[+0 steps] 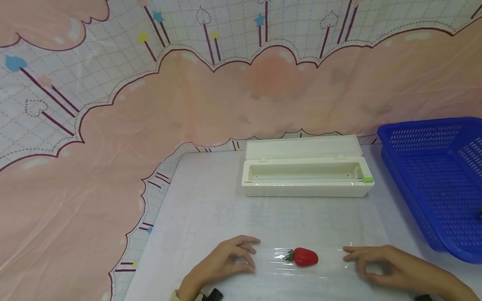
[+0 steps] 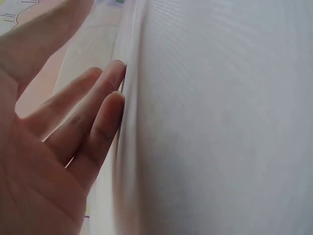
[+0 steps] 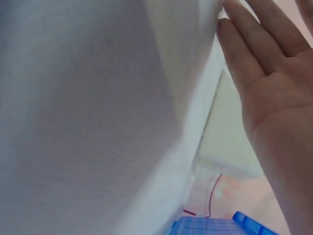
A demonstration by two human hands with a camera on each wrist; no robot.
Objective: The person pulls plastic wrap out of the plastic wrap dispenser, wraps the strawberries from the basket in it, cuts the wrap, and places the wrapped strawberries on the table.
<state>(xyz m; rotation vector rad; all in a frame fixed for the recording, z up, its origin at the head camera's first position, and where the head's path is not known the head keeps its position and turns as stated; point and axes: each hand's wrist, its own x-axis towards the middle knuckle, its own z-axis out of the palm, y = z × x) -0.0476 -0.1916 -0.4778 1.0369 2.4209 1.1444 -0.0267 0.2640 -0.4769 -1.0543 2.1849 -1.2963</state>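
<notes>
The strawberry (image 1: 305,256) lies on its side in the middle of a clear sheet of cling film (image 1: 320,234), near the front edge of the white table (image 1: 196,200), its green leaves pointing toward your left hand (image 1: 226,263). Your right hand (image 1: 380,264) sits on the other side, about as far from the fruit. Neither hand touches the berry.

Both hands rest with fingers loose and nearly straight, tips down on the film — nothing is gripped yet. The wrist views agree: flat fingers (image 2: 105,105) laid against a pale surface on the left, an open palm (image 3: 274,98) against it on the right.

If the step is to wrap the berry, I'd judge the care lies in the film's edges. Pinch each side lightly between thumb and fingertip before you lift; film this thin clings to the table and to itself, so peel it up slowly and keep it taut. Lift both sides evenly — an uneven pull will probably roll the berry off centre. Fold one side over first, then the other, and press gently, since the fruit likely bruises easily.

Behind it stands the cream film dispenser (image 1: 306,177) with its lid open, well apart from your hands. The blue basket (image 1: 437,175) waits at the right edge of the table.
</notes>
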